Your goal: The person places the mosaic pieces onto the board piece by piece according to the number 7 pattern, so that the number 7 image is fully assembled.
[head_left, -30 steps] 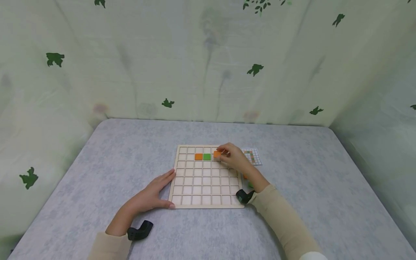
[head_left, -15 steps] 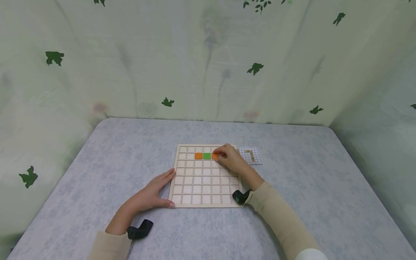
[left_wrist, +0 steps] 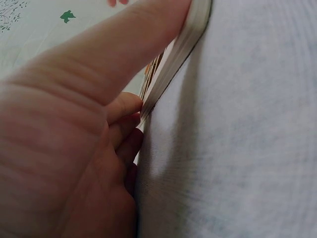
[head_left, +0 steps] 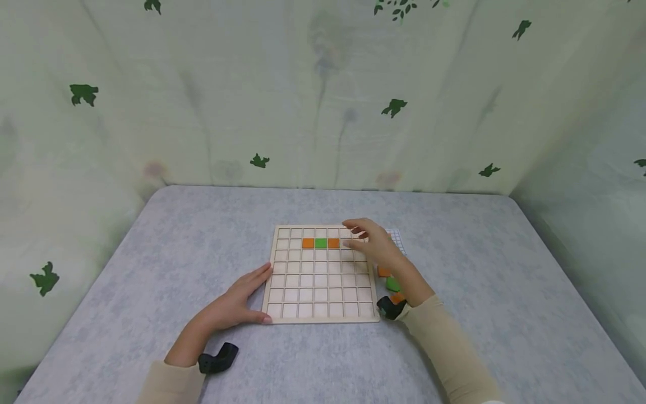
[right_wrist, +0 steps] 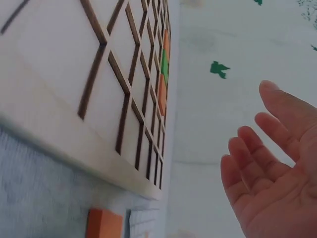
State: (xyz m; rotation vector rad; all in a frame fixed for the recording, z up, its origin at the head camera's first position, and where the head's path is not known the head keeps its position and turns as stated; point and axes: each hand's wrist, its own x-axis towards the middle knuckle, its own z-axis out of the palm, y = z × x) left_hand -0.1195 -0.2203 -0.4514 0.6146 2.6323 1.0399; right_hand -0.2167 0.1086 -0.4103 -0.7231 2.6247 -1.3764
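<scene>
A wooden grid board (head_left: 313,320) lies on the table. In its second row from the back sit an orange tile (head_left: 308,243), a green tile (head_left: 321,243) and another orange tile (head_left: 333,243), side by side. My left hand (head_left: 229,303) touches the board's left edge, thumb at the near corner and fingers farther up; the left wrist view shows its thumb (left_wrist: 124,49) along the board's side. Over the board's far right part hovers my right hand (head_left: 375,244), fingers spread and nothing between them. The right wrist view shows that hand's palm (right_wrist: 277,198) bare.
Right of the board lie loose tiles: an orange one (head_left: 384,271), a green one (head_left: 392,284) and another orange one (head_left: 397,297), partly hidden by the right wrist. A printed pattern card (head_left: 397,240) lies behind the right hand. A patterned curtain (head_left: 323,101) hangs beyond the table.
The right hand brought an orange tile leftward, set it beside the green one and let go. It has since drawn back to the right with its fingers apart. The left hand stayed put.
</scene>
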